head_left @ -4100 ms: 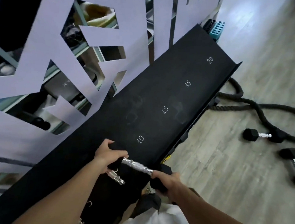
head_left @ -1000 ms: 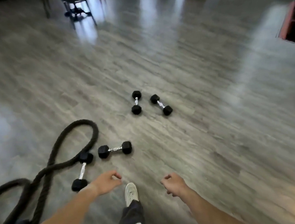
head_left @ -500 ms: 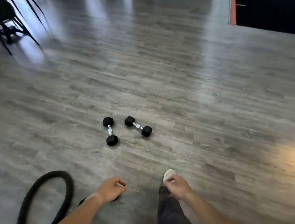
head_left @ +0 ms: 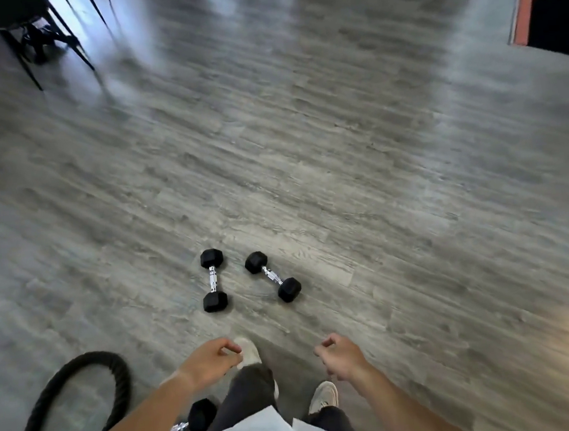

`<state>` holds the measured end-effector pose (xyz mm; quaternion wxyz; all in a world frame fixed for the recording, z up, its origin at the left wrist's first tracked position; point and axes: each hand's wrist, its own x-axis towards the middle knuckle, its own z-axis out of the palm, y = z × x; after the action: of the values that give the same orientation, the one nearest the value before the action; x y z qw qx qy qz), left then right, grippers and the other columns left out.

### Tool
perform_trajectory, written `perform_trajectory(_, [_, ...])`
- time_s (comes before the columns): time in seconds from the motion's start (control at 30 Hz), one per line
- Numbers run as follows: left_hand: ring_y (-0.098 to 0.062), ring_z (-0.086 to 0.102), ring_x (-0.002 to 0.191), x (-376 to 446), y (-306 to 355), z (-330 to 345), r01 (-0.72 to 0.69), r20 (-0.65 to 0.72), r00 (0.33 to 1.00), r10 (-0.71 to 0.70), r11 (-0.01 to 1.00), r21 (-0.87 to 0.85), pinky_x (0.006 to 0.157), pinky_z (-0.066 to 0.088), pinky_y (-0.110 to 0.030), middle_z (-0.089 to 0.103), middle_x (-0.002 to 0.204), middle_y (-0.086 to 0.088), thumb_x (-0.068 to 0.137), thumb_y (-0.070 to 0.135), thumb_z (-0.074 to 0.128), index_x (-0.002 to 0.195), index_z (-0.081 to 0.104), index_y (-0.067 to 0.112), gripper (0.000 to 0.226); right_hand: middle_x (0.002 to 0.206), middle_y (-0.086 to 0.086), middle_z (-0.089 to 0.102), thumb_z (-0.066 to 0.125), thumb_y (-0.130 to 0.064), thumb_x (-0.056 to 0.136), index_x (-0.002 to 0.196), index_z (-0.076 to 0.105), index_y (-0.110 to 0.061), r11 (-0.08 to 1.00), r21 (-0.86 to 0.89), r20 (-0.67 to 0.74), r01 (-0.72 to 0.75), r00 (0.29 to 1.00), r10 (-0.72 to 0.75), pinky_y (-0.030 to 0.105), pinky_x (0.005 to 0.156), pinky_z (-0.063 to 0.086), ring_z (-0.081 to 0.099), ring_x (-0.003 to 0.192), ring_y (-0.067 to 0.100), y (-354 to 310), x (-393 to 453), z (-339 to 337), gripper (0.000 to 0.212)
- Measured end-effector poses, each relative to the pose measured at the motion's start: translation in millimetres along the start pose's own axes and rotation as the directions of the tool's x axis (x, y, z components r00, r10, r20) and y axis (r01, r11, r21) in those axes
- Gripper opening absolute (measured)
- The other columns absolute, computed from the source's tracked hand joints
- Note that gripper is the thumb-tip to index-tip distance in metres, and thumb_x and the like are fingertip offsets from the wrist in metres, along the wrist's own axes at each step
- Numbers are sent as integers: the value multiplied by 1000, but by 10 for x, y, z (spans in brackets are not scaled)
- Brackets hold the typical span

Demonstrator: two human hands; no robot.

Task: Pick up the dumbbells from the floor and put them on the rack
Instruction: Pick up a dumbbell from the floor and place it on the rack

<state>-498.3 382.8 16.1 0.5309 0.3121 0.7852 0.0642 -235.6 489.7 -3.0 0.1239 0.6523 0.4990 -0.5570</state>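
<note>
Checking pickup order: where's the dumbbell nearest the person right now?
Head view, bottom edge left of centre: the partly hidden dumbbell lies on the floor under the left forearm, between the battle rope and the person's leg.

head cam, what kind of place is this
Most likely a gym or training room. Two black hex dumbbells, one beside another, lie on the grey plank floor, and a thick battle rope loops at lower left.
</note>
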Motion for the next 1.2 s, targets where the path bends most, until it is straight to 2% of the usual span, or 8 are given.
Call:
perform_trajectory(0.23, [-11,57,68,1110,465,-675,28,74,997,-28,1000,-1,48,39,-14,65,85,0,94,26,67,105,69,18,14,72,-4,62,61,-26,92,82,61,-22,993,77,-15,-89,996,90,21,52,39,59,67,15,-697,789,-217,11])
perform_trajectory(0.47, [-13,62,69,2249,800,-1109,49,157,986,-55,998,39,66,51,-29,73,86,-7,90,25,70,93,72,23,5,72,-2,66,63,-28,92,75,62,-22,939,247,-34,-241,966,257,30,66,49,65,71,20,-1128,1606,-210,18])
perform_trajectory(0.57, [-13,64,64,2712,852,-1105,85,165,982,-95,994,65,72,54,-30,73,79,-9,89,24,71,90,73,22,3,72,-1,70,67,-33,85,83,67,-21,903,292,5,-315,945,328,32,67,50,67,70,20,-1141,2106,-117,12])
perform_trajectory(0.73, [-14,61,66,3653,810,-822,187,189,962,-197,980,69,62,48,-23,67,78,0,89,26,70,89,71,24,2,63,1,67,61,-42,66,65,66,-15,872,287,109,-397,918,382,29,62,49,65,55,20,-937,3217,161,28])
perform_trajectory(0.83, [-15,62,72,4371,777,-554,222,180,957,-226,974,40,64,48,-24,66,80,2,90,26,70,93,72,21,6,58,-2,69,62,-46,64,76,68,-18,842,289,164,-455,890,425,29,62,50,68,57,17,-717,3992,407,31])
perform_trajectory(0.9, [-13,60,68,4902,693,-352,250,176,953,-248,968,12,58,48,-21,66,81,1,91,23,68,94,71,20,5,68,-5,71,64,-51,65,82,67,-23,818,320,177,-477,879,443,31,72,56,73,73,20,-605,4529,585,33])
perform_trajectory(1.0, [-14,65,77,5621,430,-93,266,139,954,-265,964,14,74,57,-27,68,94,-3,90,25,68,104,67,22,14,95,-4,70,66,-59,68,94,65,-29,769,370,210,-521,853,477,42,96,58,71,100,24,-396,5296,882,40])
perform_trajectory(1.2, [-35,53,123,6802,-13,118,280,-63,959,-276,956,84,108,41,-39,38,141,-17,82,42,79,145,45,31,72,155,1,43,78,-60,78,152,32,-36,568,583,245,-581,792,559,51,95,54,50,134,32,-258,6236,1188,90])
